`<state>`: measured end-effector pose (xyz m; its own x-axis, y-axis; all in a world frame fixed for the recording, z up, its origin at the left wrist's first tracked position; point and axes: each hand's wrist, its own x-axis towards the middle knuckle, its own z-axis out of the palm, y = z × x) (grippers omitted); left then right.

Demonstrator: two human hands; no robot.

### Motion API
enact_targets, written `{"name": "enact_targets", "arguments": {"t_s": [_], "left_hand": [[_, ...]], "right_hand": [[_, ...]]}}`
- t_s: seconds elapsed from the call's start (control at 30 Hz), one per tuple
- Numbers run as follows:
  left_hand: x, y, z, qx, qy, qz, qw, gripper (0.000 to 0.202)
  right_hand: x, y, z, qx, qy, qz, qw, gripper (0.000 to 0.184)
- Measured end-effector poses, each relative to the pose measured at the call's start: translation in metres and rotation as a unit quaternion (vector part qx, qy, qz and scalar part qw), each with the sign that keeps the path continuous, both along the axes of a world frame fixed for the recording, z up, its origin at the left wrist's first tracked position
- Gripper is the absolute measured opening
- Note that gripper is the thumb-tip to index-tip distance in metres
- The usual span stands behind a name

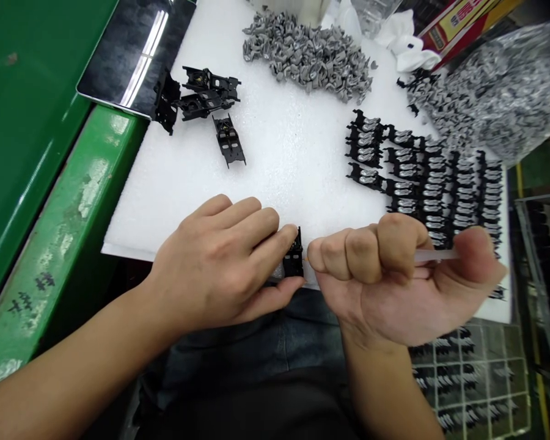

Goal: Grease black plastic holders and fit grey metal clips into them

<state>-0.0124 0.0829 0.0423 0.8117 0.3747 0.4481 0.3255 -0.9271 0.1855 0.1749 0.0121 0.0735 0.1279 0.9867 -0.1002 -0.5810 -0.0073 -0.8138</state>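
Note:
My left hand (215,269) grips a small black plastic frame part (293,260) between its fingers and thumb, just above the front edge of the white foam sheet (275,165). My right hand (385,281) is closed in a loose fist around a thin translucent rod (435,255). The rod's end sticks out past my little-finger side toward the right, and the fist sits right next to the black part. The other end of the rod is hidden in my fingers.
Several black frames lie at the sheet's upper left. Rows of black parts with silver clips fill its right side, beside a heap of grey clips and a full plastic bag. A green bench edge runs along the left; a wire tray of parts sits at lower right.

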Motion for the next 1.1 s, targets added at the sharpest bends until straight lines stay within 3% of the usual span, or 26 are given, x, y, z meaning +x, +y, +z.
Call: {"name": "enact_targets", "arguments": {"t_s": [0.8, 1.1], "left_hand": [[0.0001, 0.0002, 0.0021, 0.0, 0.006, 0.004, 1.0, 0.041], [0.0007, -0.0002, 0.002, -0.002, 0.005, 0.003, 1.0, 0.045]], "right_hand": [[-0.0008, -0.0028, -0.0016, -0.004, -0.011, -0.018, 1.0, 0.066], [-0.0007, -0.0038, -0.0027, 0.026, -0.021, -0.022, 0.999, 0.066]]}}
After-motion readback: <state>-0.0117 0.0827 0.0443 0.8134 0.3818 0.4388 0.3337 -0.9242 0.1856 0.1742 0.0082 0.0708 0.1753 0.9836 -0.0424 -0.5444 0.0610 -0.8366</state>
